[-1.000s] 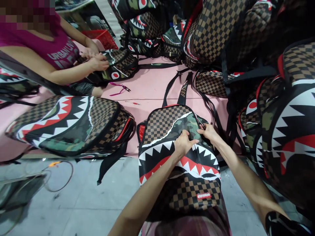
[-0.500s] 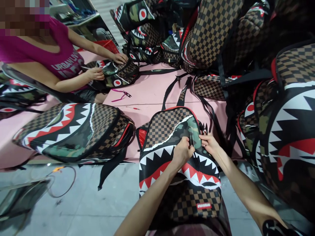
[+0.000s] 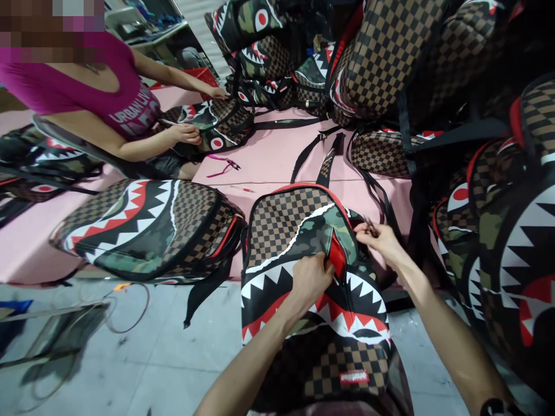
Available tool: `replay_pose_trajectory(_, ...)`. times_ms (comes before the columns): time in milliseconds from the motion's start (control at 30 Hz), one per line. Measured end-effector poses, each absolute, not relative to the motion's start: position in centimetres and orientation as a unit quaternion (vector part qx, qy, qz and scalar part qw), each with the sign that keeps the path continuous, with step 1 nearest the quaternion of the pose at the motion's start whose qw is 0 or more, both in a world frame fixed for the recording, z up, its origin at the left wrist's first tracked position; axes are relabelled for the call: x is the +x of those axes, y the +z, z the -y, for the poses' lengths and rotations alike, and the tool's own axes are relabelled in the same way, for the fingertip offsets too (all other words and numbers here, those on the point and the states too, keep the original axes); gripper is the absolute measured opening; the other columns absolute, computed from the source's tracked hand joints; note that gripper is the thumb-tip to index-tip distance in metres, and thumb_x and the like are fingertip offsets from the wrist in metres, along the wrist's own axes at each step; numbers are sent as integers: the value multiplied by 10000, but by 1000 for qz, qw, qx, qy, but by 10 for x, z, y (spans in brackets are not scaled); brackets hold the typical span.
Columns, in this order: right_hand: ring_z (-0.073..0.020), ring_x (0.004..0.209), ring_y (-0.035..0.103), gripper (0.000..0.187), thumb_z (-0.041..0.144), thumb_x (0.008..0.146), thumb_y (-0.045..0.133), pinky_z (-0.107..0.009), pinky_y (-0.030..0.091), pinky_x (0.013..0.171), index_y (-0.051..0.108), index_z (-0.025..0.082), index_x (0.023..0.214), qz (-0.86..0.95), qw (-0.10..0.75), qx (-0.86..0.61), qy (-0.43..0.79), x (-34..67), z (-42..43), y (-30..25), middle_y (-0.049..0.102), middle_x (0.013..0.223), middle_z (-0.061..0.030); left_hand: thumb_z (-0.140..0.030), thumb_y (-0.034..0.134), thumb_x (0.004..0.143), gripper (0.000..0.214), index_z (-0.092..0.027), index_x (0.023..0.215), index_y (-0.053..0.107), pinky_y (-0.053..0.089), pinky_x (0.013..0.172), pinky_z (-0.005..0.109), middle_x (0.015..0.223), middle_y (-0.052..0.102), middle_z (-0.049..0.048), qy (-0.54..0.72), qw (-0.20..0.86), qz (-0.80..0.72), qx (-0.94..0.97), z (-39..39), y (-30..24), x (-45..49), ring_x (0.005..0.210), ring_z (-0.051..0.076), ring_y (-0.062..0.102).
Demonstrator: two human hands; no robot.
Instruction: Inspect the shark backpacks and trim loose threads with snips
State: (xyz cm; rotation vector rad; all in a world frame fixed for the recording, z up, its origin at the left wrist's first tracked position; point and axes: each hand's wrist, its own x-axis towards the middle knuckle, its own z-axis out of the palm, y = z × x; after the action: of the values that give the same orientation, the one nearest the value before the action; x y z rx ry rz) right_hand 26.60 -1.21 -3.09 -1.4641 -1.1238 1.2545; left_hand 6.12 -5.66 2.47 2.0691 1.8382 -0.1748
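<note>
A checkered backpack point(image 3: 281, 228) with a camouflage patch and a shark-mouth print stands propped in front of me, its top against the pink table. My left hand point(image 3: 313, 276) is closed at the edge of its slit-like front pocket, which gapes and shows red lining point(image 3: 336, 257). Just off the bag's upper right side, my right hand point(image 3: 381, 241) is closed round small dark thread snips point(image 3: 370, 227), whose pointed blades look blurred. The fingertips of my left hand are partly hidden in the pocket opening.
Another shark-print backpack point(image 3: 143, 228) lies to the left on the pink table point(image 3: 277, 153). Across it, a person in a magenta shirt point(image 3: 104, 86) handles a similar bag point(image 3: 221, 124). Purple-handled snips point(image 3: 223, 166) and a pen point(image 3: 243, 189) lie between. Backpacks pile up at right point(image 3: 520, 242).
The pocket slit now gapes, showing red lining. My right hand has moved slightly up and right with the snips, off the bag's front. The view has shifted a little.
</note>
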Motion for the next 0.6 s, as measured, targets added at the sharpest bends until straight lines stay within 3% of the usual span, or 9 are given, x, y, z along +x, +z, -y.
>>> replay_pose_trajectory(100, -137, 622, 520, 310, 391, 783, 523, -262, 407, 561, 601, 131, 931, 451, 412, -726, 316, 281, -24, -40, 616, 807, -59, -294, 373, 823, 278, -177, 802, 624, 341, 575, 298, 752, 684, 93, -74, 192, -653, 729, 51, 22, 62, 734, 240, 643)
replay_pose_trajectory(200, -240, 824, 569, 306, 281, 737, 576, -366, 433, 729, 603, 86, 971, 450, 367, -771, 263, 289, -56, -51, 624, 923, -150, -303, 370, 826, 286, -183, 806, 628, 339, 570, 301, 762, 687, 95, -78, 201, -648, 731, 46, 19, 63, 747, 254, 645)
replay_pose_trajectory(267, -306, 1003, 526, 350, 222, 698, 615, -426, 395, 842, 606, 80, 1017, 463, 344, -781, 238, 286, -59, -47, 592, 1066, -196, -299, 370, 825, 287, -184, 800, 632, 346, 580, 303, 775, 690, 97, -74, 196, -639, 740, 44, 17, 62, 758, 259, 647)
replay_pose_trajectory(333, -300, 1116, 466, 334, 232, 757, 570, -415, 364, 907, 604, 116, 1069, 498, 344, -769, 206, 276, -40, -31, 552, 1174, -173, -281, 365, 825, 290, -179, 790, 635, 354, 593, 303, 785, 691, 101, -65, 184, -628, 753, 43, 16, 61, 764, 256, 648)
replay_pose_trajectory(433, -206, 953, 557, 302, 299, 894, 412, -307, 430, 783, 612, 200, 1097, 654, 304, -658, 216, 251, 20, 2, 607, 1040, -82, -285, 358, 836, 303, -172, 790, 635, 359, 597, 299, 789, 690, 106, -45, 174, -611, 771, 44, 16, 59, 766, 249, 649)
replay_pose_trajectory(500, -155, 794, 578, 267, 309, 880, 475, -247, 418, 638, 621, 253, 1096, 767, 184, -570, 231, 232, 65, 16, 602, 975, -39, -306, 357, 841, 313, -170, 782, 633, 354, 584, 297, 772, 687, 105, -35, 176, -602, 778, 47, 18, 57, 744, 247, 648)
replay_pose_trajectory(600, -136, 751, 564, 293, 279, 843, 567, -219, 317, 499, 593, 297, 1134, 794, 78, -582, 157, 214, 116, 15, 564, 915, -22, -311, 351, 843, 314, -175, 771, 626, 347, 577, 297, 745, 684, 95, -24, 180, -593, 784, 58, 23, 53, 717, 243, 647)
